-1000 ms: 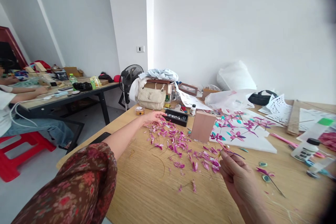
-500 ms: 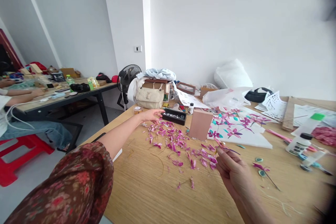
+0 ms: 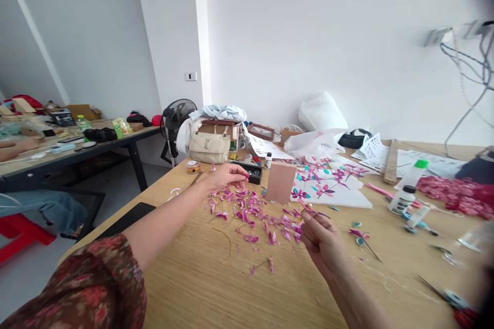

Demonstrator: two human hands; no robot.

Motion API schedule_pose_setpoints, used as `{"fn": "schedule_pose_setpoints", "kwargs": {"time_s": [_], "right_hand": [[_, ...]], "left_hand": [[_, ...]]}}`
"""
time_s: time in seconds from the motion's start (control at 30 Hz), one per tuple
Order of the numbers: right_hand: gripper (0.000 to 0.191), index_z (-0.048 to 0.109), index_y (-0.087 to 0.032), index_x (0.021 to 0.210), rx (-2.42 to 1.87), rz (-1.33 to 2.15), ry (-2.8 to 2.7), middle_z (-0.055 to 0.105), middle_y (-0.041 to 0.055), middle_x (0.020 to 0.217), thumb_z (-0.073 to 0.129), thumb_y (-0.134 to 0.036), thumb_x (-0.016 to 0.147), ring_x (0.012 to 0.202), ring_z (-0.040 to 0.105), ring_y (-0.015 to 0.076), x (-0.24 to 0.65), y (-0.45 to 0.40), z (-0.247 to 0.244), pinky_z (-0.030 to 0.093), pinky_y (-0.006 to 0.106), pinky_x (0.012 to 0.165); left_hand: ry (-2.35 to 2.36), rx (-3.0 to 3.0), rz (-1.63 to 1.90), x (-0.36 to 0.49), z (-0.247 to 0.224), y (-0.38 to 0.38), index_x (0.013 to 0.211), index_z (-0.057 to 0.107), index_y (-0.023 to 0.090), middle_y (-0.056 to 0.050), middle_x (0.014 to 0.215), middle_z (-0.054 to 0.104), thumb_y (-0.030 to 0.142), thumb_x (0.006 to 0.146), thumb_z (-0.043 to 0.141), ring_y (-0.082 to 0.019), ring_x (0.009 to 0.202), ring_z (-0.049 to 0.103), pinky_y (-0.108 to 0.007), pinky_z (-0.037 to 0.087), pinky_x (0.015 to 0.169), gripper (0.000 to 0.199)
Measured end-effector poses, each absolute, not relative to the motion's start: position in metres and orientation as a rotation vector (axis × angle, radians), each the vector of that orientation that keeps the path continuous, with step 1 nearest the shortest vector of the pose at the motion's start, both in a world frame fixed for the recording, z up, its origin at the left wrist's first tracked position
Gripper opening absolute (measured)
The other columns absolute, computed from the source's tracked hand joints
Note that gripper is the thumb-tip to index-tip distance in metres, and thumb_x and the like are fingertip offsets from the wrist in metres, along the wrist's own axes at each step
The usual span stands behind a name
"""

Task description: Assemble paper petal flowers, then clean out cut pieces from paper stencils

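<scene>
Above the pale wooden bench (image 3: 216,293), the left hand (image 3: 226,177) seems to pinch a small magenta petal (image 3: 246,178); the right hand (image 3: 323,239) pinches a slender pink-and-purple flower piece (image 3: 318,213). Light, steady grips should avoid creasing.

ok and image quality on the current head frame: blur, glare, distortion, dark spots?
Head view: light soft and even, wall pale without harsh glare; right edge dark and smeared, swallowing part of the scissors; wide-angle stretch at the borders, sleeve looks enlarged; petal pile readable, fine detail at the left fingertips too small to tell.
</scene>
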State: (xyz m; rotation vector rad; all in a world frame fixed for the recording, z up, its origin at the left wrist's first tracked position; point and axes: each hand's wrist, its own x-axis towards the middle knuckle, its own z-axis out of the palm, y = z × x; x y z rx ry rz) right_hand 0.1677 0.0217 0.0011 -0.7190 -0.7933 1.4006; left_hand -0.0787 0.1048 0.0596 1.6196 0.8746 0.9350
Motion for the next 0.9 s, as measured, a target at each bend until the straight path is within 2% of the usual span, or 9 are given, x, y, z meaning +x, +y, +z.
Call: {"fn": "schedule_pose_setpoints", "kwargs": {"time_s": [0.17,0.3,0.47,0.57,0.77,0.9], "right_hand": [[0.047,0.028,-0.020,0.049,-0.591,1.459,-0.812,0.014,-0.0116,0.043,0.072,-0.029,0.063,0.040,0.006,0.0038,0.170,0.020,0.006,0.007,0.018,0.034],[0.046,0.029,-0.019,0.050,-0.565,1.447,-0.835,0.015,-0.0116,0.043,0.072,-0.028,0.062,0.040,0.006,0.0038,0.171,0.017,0.007,0.006,0.018,0.034],[0.042,0.033,-0.019,0.050,-0.582,1.417,-0.881,0.016,-0.0114,0.043,0.071,-0.028,0.065,0.040,0.006,0.0036,0.169,0.018,0.004,0.006,0.018,0.035],[0.042,0.032,-0.019,0.049,-0.587,1.412,-0.907,0.017,-0.0112,0.042,0.070,-0.028,0.066,0.039,0.006,0.0034,0.168,0.019,0.002,0.006,0.018,0.035],[0.041,0.035,-0.018,0.050,-0.599,1.409,-0.929,0.017,-0.0115,0.041,0.070,-0.031,0.066,0.038,0.006,0.0029,0.167,0.018,0.003,0.006,0.018,0.035],[0.040,0.037,-0.018,0.051,-0.620,1.410,-0.934,0.018,-0.0117,0.041,0.071,-0.033,0.064,0.038,0.007,0.0025,0.166,0.017,0.003,0.006,0.018,0.035]], "left_hand": [[0.739,1.434,0.908,-0.034,0.058,0.067,0.081,0.060,0.013,-0.001,0.069,0.059,0.027,0.068,0.066,-0.009,0.062,0.056,-0.021,0.042,0.060,0.021],[0.637,1.300,0.920,-0.007,0.046,0.040,0.090,0.055,0.017,0.001,0.069,0.057,0.025,0.066,0.068,-0.008,0.060,0.055,-0.019,0.041,0.057,0.028],[0.549,1.097,1.030,0.010,0.026,0.026,0.078,0.048,0.018,0.004,0.061,0.054,0.026,0.067,0.068,-0.006,0.051,0.051,-0.017,0.039,0.049,0.023],[0.500,0.969,1.017,0.016,0.021,0.026,0.079,0.052,0.017,0.003,0.063,0.054,0.022,0.066,0.069,-0.005,0.051,0.049,-0.016,0.039,0.047,0.022],[0.487,0.788,0.962,0.025,0.025,0.022,0.081,0.059,0.011,0.000,0.065,0.058,0.014,0.059,0.074,-0.005,0.056,0.053,-0.016,0.043,0.055,0.026],[0.502,0.848,0.873,0.026,0.027,0.021,0.080,0.059,0.014,0.001,0.064,0.059,0.013,0.058,0.075,-0.004,0.054,0.053,-0.016,0.039,0.051,0.027]]}}
